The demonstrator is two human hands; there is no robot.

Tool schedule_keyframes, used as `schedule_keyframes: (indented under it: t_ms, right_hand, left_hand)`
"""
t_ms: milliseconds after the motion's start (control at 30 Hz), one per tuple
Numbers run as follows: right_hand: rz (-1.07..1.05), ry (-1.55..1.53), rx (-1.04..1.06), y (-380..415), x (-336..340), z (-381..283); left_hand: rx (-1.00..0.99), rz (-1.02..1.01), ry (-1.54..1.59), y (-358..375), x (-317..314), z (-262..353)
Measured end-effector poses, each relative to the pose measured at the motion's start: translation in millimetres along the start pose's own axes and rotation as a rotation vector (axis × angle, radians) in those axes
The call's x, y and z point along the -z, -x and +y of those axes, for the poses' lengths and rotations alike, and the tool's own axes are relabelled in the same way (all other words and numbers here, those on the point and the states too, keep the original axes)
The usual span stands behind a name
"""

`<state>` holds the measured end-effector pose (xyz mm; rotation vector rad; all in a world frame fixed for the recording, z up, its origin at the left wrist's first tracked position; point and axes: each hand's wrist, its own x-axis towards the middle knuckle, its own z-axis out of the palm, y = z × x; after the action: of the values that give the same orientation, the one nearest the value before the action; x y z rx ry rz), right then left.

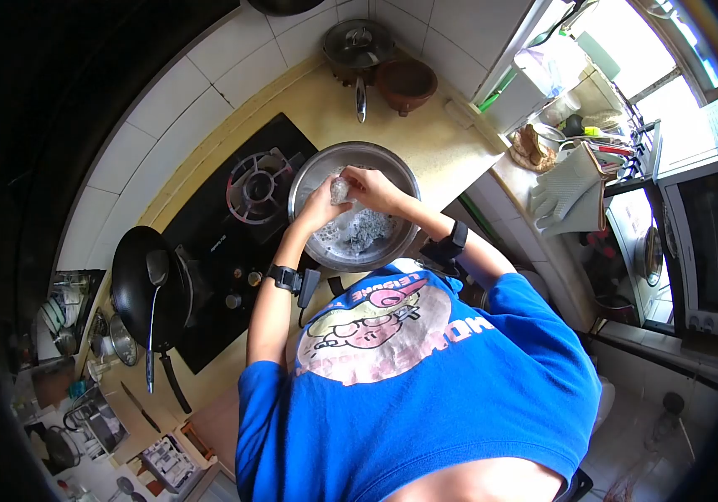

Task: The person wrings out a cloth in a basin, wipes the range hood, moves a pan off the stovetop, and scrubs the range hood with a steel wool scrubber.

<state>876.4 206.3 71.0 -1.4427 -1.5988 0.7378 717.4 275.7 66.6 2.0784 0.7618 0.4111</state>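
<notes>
A wide steel basin [412, 186] stands at the counter's front, partly over the cooktop's right edge. In it lies a grey, crumbly-looking mass [369, 227] with white, powdery or wet patches around it; its kind I cannot make out. Over the basin's left half, a small whitish-grey lump [340, 191] is pinched between both hands. My left hand [322, 206] curls round it from the left and below. From the right, my right hand [372, 189] presses bent fingers against its top. Both wrists wear dark bands.
Left of the basin is a black gas cooktop [208, 238] with a burner grate [259, 186]. A wok [135, 289] with a spatula [155, 322] sits on its left side. Behind stand a lidded pan [357, 48] and a brown clay pot [407, 85]. A knife [140, 407] lies at the lower left.
</notes>
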Motion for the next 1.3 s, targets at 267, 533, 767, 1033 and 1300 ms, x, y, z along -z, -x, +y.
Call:
schedule_keyframes:
  t_ms: [267,533,767,1033,1300]
  right_hand:
    - [-0.125,-0.500,-0.177,7.9,7.2,2.9]
    - [-0.152,-0.698,-0.138,13.2,21.1,8.7]
    - [-0.215,-1.051,-0.489,33.7,49.3,0.7]
    - [-0.560,-1.814,-0.892,35.5,35.0,10.6]
    - [-0.662,-1.947,-0.828,28.4,16.2,21.9]
  left_hand:
    - [0.061,-0.090,-0.095,-16.2,-2.8,5.7]
    - [-0.021,-0.031,0.069,-26.5,-16.2,3.6]
    - [-0.200,-0.046,-0.018,-31.7,-24.4,-3.0]
    - [-0.233,-0.206,-0.045,-38.9,-17.0,20.0]
    - [-0.447,-0.261,-0.328,-38.3,-20.1,10.7]
